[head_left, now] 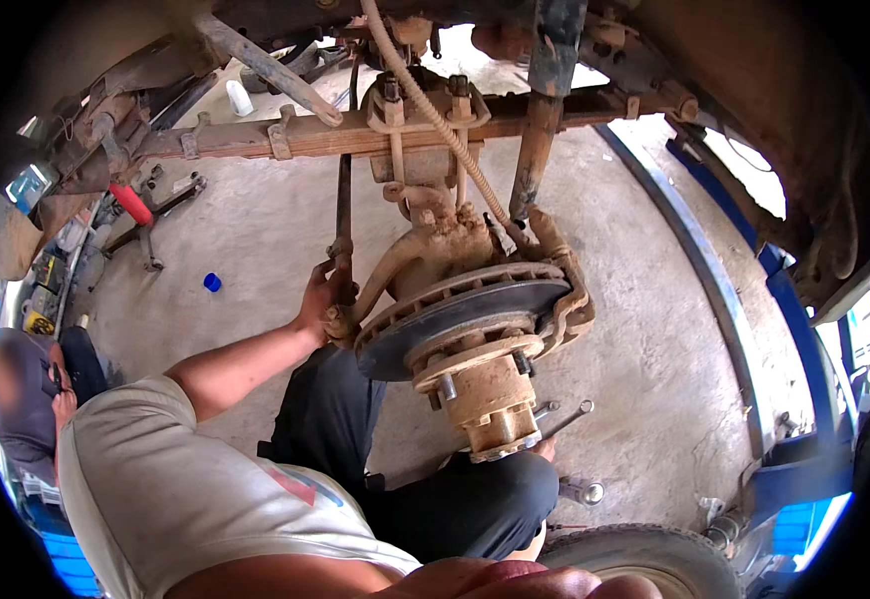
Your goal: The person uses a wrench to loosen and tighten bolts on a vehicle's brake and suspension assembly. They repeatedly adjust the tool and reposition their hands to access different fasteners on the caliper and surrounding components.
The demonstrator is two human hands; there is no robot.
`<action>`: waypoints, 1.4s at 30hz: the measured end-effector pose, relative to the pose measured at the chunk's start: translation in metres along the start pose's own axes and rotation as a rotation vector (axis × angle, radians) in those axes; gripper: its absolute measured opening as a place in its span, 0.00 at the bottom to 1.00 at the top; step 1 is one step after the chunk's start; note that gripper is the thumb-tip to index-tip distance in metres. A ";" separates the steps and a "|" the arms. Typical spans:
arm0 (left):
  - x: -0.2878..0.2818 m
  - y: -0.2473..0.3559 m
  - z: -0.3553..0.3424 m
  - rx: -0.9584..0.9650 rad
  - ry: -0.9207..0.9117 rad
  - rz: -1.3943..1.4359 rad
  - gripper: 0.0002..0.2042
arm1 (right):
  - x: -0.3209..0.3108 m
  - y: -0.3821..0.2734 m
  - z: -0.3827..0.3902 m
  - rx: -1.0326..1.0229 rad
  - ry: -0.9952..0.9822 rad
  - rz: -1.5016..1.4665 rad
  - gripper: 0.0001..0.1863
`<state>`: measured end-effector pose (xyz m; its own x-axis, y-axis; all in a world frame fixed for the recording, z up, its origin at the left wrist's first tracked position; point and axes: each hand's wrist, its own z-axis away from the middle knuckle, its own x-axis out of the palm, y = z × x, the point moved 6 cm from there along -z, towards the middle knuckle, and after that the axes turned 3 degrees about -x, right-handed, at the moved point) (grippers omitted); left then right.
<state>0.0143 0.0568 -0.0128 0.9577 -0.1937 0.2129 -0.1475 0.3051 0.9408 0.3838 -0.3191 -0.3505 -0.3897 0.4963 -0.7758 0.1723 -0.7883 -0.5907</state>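
Observation:
My left hand (323, 300) is closed round the dirty tie rod end (339, 323), where the steering rod (344, 210) meets the knuckle arm beside the brake disc. Some of its fingers are hidden behind the joint. The brake disc (460, 321) and the rusty wheel hub (495, 399) stand in front of me, with bare studs sticking out. Only a small patch of my right hand (547, 449) shows past my right knee, close to a wrench (572, 418). Its fingers are hidden, so I cannot see whether it holds the wrench.
A leaf spring (325, 138) and a shock absorber (545, 120) cross above the disc. A socket-like tool (584, 491) and a tyre (644, 559) are at lower right. A blue cap (212, 283) lies on the floor. Another person (25, 409) sits at far left.

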 end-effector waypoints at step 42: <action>0.008 0.018 0.016 0.124 0.047 0.065 0.28 | -0.259 -0.664 0.098 -1.145 -0.423 0.382 0.18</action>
<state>0.0156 0.0455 0.0097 0.9552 -0.1330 0.2645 -0.2360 0.1970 0.9516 0.2819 0.0402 0.2649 -0.3632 -0.0111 -0.9316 0.9316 0.0121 -0.3633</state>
